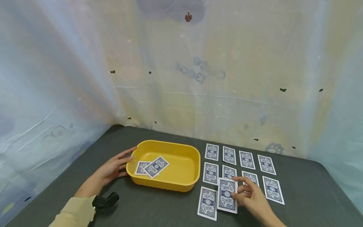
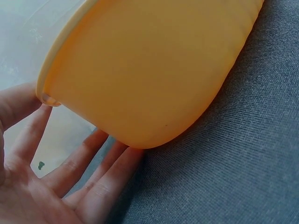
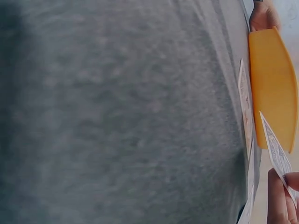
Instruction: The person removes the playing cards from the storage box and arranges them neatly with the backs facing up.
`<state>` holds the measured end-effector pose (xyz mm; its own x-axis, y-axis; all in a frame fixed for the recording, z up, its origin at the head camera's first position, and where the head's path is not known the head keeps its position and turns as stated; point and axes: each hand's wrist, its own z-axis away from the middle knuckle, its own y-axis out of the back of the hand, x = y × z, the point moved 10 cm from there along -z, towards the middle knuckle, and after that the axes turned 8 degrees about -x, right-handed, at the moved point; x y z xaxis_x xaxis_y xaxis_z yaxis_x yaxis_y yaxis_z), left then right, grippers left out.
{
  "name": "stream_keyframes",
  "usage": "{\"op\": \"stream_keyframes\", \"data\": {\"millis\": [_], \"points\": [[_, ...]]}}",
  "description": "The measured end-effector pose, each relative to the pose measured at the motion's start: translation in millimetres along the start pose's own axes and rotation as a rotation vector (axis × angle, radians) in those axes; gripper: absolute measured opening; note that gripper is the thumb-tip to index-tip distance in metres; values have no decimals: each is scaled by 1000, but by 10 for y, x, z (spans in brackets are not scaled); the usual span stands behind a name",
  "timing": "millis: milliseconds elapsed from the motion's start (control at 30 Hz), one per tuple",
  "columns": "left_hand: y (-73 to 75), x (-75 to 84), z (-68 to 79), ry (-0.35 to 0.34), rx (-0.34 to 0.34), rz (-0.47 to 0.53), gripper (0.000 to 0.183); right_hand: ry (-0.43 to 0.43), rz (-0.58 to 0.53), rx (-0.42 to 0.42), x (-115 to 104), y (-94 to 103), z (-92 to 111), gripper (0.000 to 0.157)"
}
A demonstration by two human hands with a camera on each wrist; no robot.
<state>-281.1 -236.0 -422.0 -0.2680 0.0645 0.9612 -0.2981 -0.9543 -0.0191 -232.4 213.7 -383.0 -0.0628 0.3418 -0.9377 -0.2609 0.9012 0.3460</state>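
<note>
My right hand [image 1: 250,197] pinches a playing card [image 1: 227,194] between thumb and fingers, its blue patterned back showing. In the right wrist view this card [image 3: 275,147] is tilted up, above the cards lying on the table. To the left, my left hand [image 1: 114,167] touches the end of a yellow plastic basin [image 1: 185,186]. Its spread, fairly straight fingers [image 2: 77,163] reach the rim and lower wall in the left wrist view. Two overlapping cards [image 1: 157,166] lie back up inside the basin.
Several more cards [image 1: 246,160] lie back up in rows on the dark cloth-covered table [image 1: 147,208], right of the basin. One card [image 1: 207,203] lies just left of the held one. A pale patterned curtain [image 1: 227,78] hangs behind the table.
</note>
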Motion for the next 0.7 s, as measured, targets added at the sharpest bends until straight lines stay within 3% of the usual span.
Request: {"op": "stream_keyframes", "data": {"millis": [700], "points": [[6, -1, -9, 2, -3, 6, 68, -60, 87, -112, 206, -20, 61, 52]]}}
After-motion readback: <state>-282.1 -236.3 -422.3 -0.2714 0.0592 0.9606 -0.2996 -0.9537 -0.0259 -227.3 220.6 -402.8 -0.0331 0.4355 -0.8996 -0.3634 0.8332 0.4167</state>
